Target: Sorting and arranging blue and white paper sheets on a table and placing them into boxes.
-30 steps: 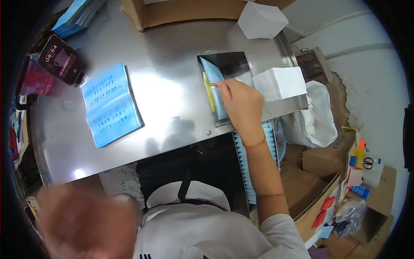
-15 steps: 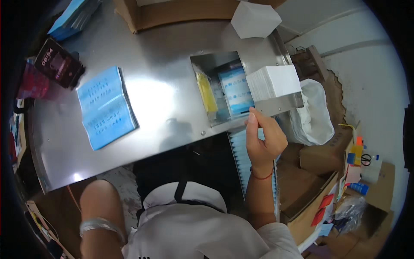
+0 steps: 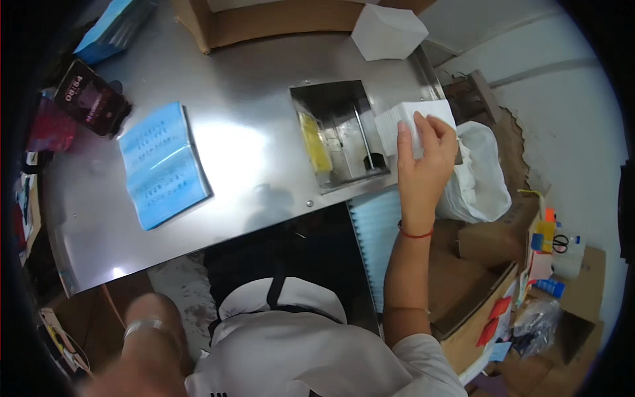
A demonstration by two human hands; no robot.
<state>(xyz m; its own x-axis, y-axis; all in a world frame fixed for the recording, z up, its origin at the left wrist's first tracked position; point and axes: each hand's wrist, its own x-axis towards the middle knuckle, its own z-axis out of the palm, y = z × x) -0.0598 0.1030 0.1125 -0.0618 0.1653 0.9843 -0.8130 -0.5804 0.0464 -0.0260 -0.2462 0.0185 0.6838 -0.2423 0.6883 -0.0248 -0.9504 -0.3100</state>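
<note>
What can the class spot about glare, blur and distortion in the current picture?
In the head view, white glare washes over the steel table, with a dark reflection nearer its front edge; in the same head view, the left hand blurs at the lower edge, while the right hand looks clearer; the head view's fisheye lens darkens the corners and curves the table's left edge.

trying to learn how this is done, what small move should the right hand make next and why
Probably the right hand should gently pinch paper from the white stack: its thumb and fingertips are at the stack, with the thumb apart from the fingers, though whether they grip any paper is unclear.
</note>
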